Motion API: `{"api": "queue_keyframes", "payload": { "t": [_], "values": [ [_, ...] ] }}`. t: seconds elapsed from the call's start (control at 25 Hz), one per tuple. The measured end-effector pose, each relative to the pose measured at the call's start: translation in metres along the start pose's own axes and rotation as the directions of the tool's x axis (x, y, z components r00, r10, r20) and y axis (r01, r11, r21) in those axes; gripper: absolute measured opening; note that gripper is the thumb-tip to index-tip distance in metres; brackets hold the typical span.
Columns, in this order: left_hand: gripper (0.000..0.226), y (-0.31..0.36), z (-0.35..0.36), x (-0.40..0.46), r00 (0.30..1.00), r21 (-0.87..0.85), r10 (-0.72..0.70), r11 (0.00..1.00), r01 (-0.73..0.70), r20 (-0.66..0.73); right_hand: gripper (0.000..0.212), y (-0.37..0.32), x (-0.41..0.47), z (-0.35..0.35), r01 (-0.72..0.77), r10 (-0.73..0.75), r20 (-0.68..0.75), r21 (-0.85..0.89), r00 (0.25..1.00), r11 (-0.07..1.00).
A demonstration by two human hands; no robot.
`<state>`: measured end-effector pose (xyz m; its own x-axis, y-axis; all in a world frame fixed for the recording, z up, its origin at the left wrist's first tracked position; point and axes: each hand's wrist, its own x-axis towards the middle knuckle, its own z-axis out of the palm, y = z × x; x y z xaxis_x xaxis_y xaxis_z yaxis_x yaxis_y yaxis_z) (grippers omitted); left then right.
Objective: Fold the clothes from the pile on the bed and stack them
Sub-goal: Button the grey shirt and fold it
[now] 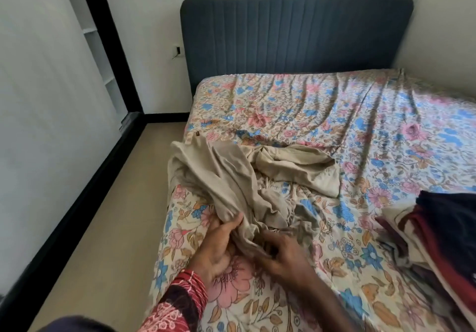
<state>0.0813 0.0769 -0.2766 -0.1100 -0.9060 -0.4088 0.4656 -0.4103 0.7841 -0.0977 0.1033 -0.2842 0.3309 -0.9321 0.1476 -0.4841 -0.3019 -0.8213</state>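
**Head view: both hands on a beige garment at the near left of the bed**

Head view. Landmark: the blue padded headboard (296,35) at the far end of the bed (386,130), which wears a floral sheet.

- Beige garment (231,177): crumpled, unfolded, lying on the sheet well short of the headboard, along the bed's left edge. One part spreads flat toward the headboard's right half; the rest bunches down toward the person.
- Left hand (219,249): at the garment's near end, farthest from the headboard. Thumb and fingers curl round a fold of the beige cloth. Red patterned sleeve and red thread at the wrist.
- Right hand (286,254): just beside the left, fingers bent into the same bunched cloth, pinching it. Slightly blurred.
- Pile of clothes (443,231): dark navy, maroon and cream pieces, at the right frame edge, well apart from the beige garment and far from the headboard.
- Tan floor (103,215) left of the bed.
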Motion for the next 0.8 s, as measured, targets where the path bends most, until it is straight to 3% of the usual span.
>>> {"api": "queue_keyframes", "payload": {
  "t": [0.08,0.16,0.28,0.36,0.4,0.44,0.52,0.56,0.6,0.68,0.76,0.8],
  "values": [
    [0.052,-0.009,-0.022,-0.013,0.998,-0.026,0.006,1.0,-0.008,-0.059,0.021,-0.001,-0.015,0.007,0.013,-0.011,0.086,-0.021,0.996,1.0],
    [0.052,-0.007,-0.036,-0.024,0.998,0.058,0.029,0.998,-0.025,-0.058,0.031,-0.005,-0.026,0.012,-0.014,0.017,0.077,-0.034,0.997,0.999],
    [0.049,-0.004,-0.047,-0.035,0.995,0.112,0.081,0.991,-0.075,-0.05,0.07,-0.008,-0.043,0.032,-0.067,0.047,-0.121,-0.165,0.992,0.984],
    [0.051,-0.005,-0.047,-0.043,0.993,0.113,0.116,0.987,-0.111,-0.033,0.071,-0.009,-0.048,0.041,-0.136,0.079,-0.219,-0.258,0.972,0.957],
    [0.057,-0.005,-0.048,-0.047,0.99,0.118,0.138,0.984,-0.136,-0.008,0.059,-0.011,-0.049,0.042,-0.146,0.076,-0.261,-0.262,0.962,0.954],
    [0.067,-0.005,-0.05,-0.051,0.987,0.108,0.155,0.982,-0.157,0.027,0.045,-0.012,-0.049,0.042,-0.147,0.086,-0.288,-0.195,0.954,0.97],
    [0.08,0.0,-0.056,-0.059,0.975,-0.015,0.203,0.979,-0.203,0.091,0.021,-0.028,-0.042,0.034,-0.082,0.128,-0.355,0.141,0.926,0.987],
    [0.076,0.003,-0.058,-0.062,0.967,-0.107,0.229,0.97,-0.217,0.115,0.01,-0.037,-0.034,0.025,-0.024,0.146,-0.389,0.301,0.91,0.953],
    [0.071,0.007,-0.058,-0.065,0.958,-0.182,0.249,0.958,-0.222,0.143,0.014,-0.049,-0.025,0.011,0.031,0.146,-0.401,0.401,0.904,0.916],
    [0.066,0.007,-0.061,-0.067,0.949,-0.237,0.261,0.947,-0.216,0.179,0.029,-0.068,-0.012,-0.014,-0.021,0.126,-0.252,0.384,0.959,0.923],
    [0.062,0.009,-0.072,-0.066,0.966,-0.175,0.235,0.961,-0.215,0.107,0.039,-0.078,-0.012,-0.019,-0.147,0.13,0.16,0.099,0.979,0.984],
    [0.054,0.011,-0.08,-0.062,0.978,-0.096,0.21,0.973,-0.209,0.003,0.045,-0.08,-0.018,-0.009,-0.103,0.141,0.362,-0.122,0.922,0.987]
  ]
}}
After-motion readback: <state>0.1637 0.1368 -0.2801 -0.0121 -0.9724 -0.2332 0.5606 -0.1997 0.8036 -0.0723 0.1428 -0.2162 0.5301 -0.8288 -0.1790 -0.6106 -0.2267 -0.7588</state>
